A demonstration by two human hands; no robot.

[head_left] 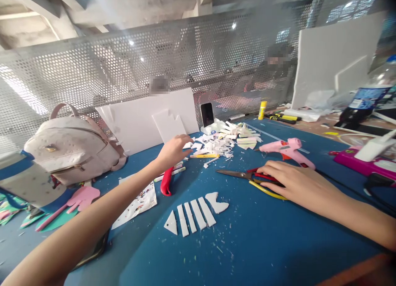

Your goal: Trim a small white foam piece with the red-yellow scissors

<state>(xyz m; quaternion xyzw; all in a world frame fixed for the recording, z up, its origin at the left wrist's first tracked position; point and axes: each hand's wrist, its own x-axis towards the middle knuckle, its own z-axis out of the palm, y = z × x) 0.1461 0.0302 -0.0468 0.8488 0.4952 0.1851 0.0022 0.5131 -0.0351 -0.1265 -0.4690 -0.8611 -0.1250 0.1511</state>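
Observation:
My left hand [177, 149] reaches over the near left edge of the white foam scraps [221, 144], its fingers apart and slightly bent; nothing shows in them. My right hand [289, 179] is closed over the red and yellow handles of a pair of scissors [232, 173], whose blades point left, low over the blue table. Between my arms lie white foam pieces laid out like a fish skeleton: a triangular head [171, 224] with a small hole, several strips [197, 214] and a notched tail [216, 203]. A red utility knife [166, 181] lies below my left hand.
A pink glue gun [286, 149] lies beyond my right hand, near a magenta power strip [365, 160]. White foam boards [148, 119], a phone [207, 114] and a glue stick [262, 110] stand at the back. A backpack [77, 144] is left, a bottle [363, 100] right.

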